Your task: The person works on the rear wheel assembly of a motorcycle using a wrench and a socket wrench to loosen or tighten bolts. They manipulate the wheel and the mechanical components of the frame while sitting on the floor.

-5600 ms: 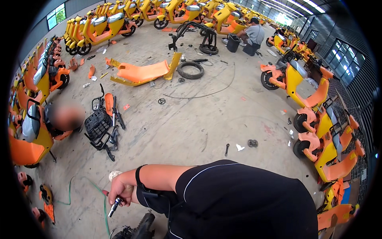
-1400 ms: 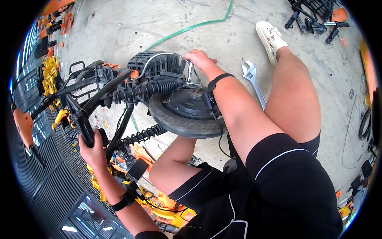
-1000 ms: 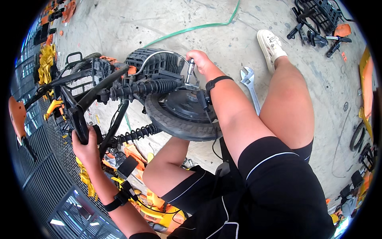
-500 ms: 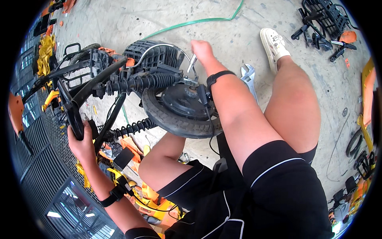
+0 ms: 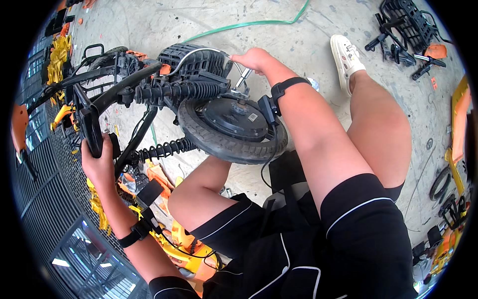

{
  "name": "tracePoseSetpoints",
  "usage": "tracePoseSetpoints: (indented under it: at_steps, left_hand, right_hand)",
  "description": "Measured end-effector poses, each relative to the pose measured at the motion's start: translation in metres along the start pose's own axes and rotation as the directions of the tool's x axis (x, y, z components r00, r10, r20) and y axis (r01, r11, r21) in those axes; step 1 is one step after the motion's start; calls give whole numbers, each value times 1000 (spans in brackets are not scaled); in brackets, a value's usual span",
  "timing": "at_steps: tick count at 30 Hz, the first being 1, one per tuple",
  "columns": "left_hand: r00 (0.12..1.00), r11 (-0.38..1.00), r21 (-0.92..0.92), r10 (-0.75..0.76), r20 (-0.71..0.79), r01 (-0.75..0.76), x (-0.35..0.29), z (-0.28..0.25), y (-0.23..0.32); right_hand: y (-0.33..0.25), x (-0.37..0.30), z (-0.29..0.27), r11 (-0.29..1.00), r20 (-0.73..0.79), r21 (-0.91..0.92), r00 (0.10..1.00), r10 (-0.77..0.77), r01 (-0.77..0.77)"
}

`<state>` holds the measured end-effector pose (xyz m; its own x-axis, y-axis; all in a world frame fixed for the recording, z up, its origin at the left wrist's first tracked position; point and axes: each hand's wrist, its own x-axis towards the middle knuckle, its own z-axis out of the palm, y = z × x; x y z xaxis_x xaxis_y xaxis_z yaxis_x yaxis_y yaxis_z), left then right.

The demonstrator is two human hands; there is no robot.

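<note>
A dark wheel with a hub motor (image 5: 231,119) lies tilted in front of me, joined to a black vehicle frame (image 5: 117,94). My right hand (image 5: 253,60) is closed round the upper end of a shiny metal bar-like tool (image 5: 243,77); its exact kind is unclear. The tool's lower end meets the metal bracket by the wheel's axle (image 5: 241,102). At the left, my left hand (image 5: 98,157) grips a flat black frame part (image 5: 89,127), fingers wrapped over its edge. Two ribbed shock absorbers (image 5: 181,91) run between the frame and the wheel.
An adjustable wrench (image 5: 313,83) lies on the floor, mostly hidden behind my right forearm. A green strap (image 5: 239,26) crosses the concrete beyond. Black racks and parts (image 5: 406,30) lie far right; yellow and orange panels (image 5: 191,249) are piled at lower left.
My right hand and the metal tool have shifted slightly, the forearm moving right and now covering most of the adjustable wrench. The wheel shows more fully. My left hand keeps its grip.
</note>
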<state>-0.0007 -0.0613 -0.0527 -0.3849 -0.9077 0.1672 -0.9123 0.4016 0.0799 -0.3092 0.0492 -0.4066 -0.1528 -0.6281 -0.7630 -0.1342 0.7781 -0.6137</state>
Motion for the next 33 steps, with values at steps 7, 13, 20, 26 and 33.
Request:
tracePoseSetpoints:
  at_steps: [7,13,20,26,33]
  left_hand:
    - [1000,998,56,8,-29,-6,-1,-1,5]
    - [1000,998,61,-19,22,17,1,-5,1]
    - [1000,999,34,1,-16,0,0,-1,0]
    - [1000,1000,4,-4,9,4,1,-2,-3]
    - [1000,1000,-9,-3,10,4,3,-1,-4]
  right_hand:
    - [-7,6,10,989,-184,-141,983,14,-40]
    - [-19,-3,17,983,-156,-137,983,101,-123]
    - [-23,1,22,975,-156,-184,983,97,-125]
    - [-25,9,10,984,30,-176,1000,-5,10]
    - [-13,10,5,995,109,-66,991,-72,80]
